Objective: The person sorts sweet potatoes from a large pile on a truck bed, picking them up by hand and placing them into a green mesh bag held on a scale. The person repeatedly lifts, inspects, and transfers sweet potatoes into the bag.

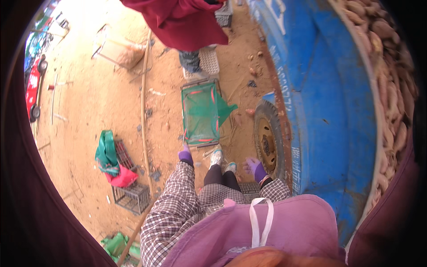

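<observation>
My left hand, in a purple glove, reaches down to the near left corner of a metal frame standing on the dirt. Whether its fingers close on the bar is too small to tell. A green mesh net with red strips along its edges hangs in that frame, and a loose flap spreads out to the right. Apart from the frame, my right hand, gloved the same way, hangs beside the truck wheel. Its fingers are spread and nothing shows in them.
A blue truck loaded with sweet potatoes lines the right side. Ahead stands a person in a dark red top near a white plastic crate. A long pole and black crates lie left; a filled bag stands beyond.
</observation>
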`<state>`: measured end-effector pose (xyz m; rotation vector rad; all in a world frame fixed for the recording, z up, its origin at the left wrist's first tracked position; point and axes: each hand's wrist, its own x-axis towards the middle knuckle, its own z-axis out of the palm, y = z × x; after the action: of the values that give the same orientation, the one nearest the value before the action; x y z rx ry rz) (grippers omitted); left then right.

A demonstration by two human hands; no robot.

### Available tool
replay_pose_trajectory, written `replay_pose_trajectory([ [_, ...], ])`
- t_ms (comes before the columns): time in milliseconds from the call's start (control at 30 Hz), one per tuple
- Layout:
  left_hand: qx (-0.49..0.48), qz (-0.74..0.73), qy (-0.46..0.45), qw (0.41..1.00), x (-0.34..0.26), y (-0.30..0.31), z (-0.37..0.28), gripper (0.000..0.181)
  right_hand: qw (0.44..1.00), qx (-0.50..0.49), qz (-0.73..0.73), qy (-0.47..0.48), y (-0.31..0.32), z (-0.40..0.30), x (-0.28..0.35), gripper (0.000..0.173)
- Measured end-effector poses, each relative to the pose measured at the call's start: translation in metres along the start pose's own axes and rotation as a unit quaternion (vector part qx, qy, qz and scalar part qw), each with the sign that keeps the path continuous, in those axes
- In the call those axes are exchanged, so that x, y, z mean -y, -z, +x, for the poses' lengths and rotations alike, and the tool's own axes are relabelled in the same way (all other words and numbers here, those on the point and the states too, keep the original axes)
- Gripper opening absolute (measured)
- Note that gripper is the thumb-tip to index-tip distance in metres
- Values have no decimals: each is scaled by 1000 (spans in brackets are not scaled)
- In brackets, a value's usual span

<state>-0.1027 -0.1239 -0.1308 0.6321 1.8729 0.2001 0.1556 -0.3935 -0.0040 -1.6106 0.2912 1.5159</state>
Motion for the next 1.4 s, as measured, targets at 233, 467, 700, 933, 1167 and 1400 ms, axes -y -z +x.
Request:
replay_pose_trajectory([
  [233, 98, 153, -359, 915, -92, -63, -111, 74, 985, 82, -23, 152, -14, -82, 68, 27],
  [467, 280, 145, -675, 667, -165, -138, -339, 79, 949, 59, 10, 308, -34, -264, 163, 36],
  [700, 460, -47, -796, 391, -212, -144, -581, 76, 904, -76, -71, 415, -8, -463, 184, 37],
  [933, 459, -20, -858, 229, -169, -191, -696, 71, 649, -607, -138, 437, 138, -591, 134, 35],
  [1167, 373, 50, -896, 237, -156, -190, -709, 72, 523, -833, 25, 176, 353, -642, 67, 94],
  [1400, 358, 81, -899, 240, -154, -193, -707, 71, 441, -896, -19, 54, 357, -621, 90, 65],
])
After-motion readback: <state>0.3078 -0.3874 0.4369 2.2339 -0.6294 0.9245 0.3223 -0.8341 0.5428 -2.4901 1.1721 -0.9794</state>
